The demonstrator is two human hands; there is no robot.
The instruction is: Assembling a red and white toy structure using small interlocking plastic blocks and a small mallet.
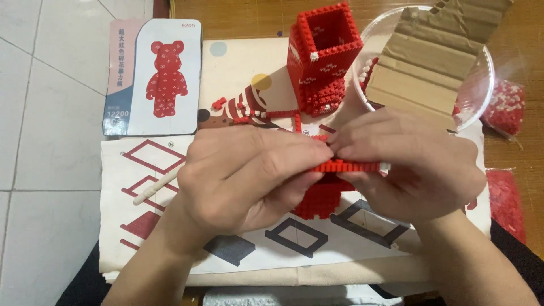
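Both hands work at mid-frame over a printed instruction sheet spread on the desk. Left hand: fingers curled closed, tips pinching the left end of a thin red brick strip. Right hand: fingers bent and closed over the right part of the same strip, fingertips meeting those of the left hand above it. The strip lies level between the hands, sitting atop a small red brick block that shows below them; whether strip and block are joined cannot be told. Behind the hands, a tall hollow red brick tower with white flecks stands upright, open top facing the camera. Loose red and white pieces lie just left of its base. To the right, a clear round bowl holds a piece of folded cardboard. A card picturing a red bear lies at upper left. A slim pale stick rests on the sheet, near the left wrist.
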